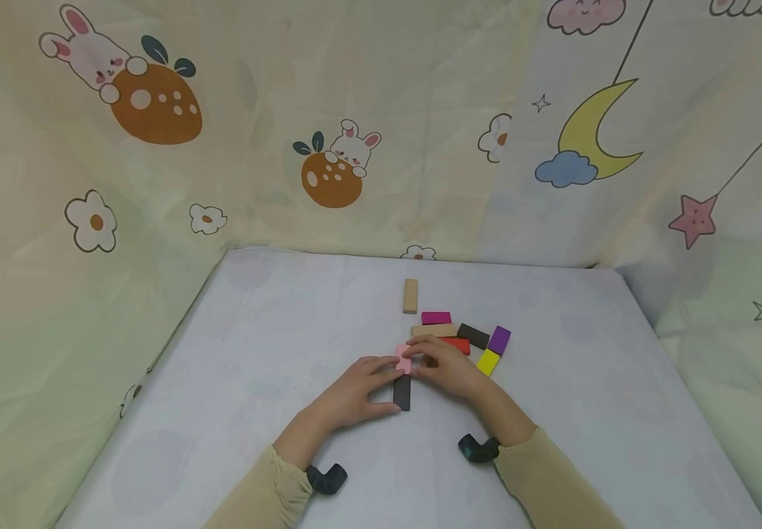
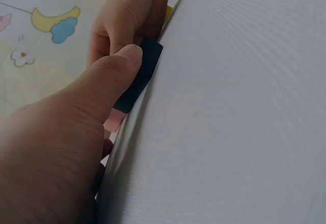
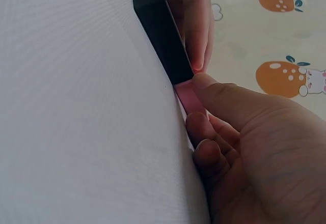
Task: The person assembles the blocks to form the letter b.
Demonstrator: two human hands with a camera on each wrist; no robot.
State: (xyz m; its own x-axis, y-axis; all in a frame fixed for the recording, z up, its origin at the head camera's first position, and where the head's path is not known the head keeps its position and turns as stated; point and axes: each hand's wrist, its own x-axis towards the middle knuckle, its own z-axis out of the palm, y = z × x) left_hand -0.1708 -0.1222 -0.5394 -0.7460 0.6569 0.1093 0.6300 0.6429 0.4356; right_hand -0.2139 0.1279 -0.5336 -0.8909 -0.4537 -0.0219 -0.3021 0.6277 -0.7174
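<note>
Lying end to end on the table are a pink block (image 1: 403,358) and a black block (image 1: 402,393), the black one closer to me. My left hand (image 1: 358,391) has its thumb on the near end of the black block (image 2: 141,76) and its fingertips along the left side of the pair, by the pink block. From the other side my right hand (image 1: 450,369) pinches the pink block (image 3: 190,98), its thumb near the joint and its index finger toward the far end. The hands partly cover the pink block.
Beyond the right hand lie a red block (image 1: 458,344), a wooden block (image 1: 433,330), a magenta block (image 1: 436,317), another black block (image 1: 473,336), a purple block (image 1: 500,340) and a yellow block (image 1: 488,361). A second wooden block (image 1: 410,296) lies farther back. Patterned cloth (image 1: 420,88) surrounds the table.
</note>
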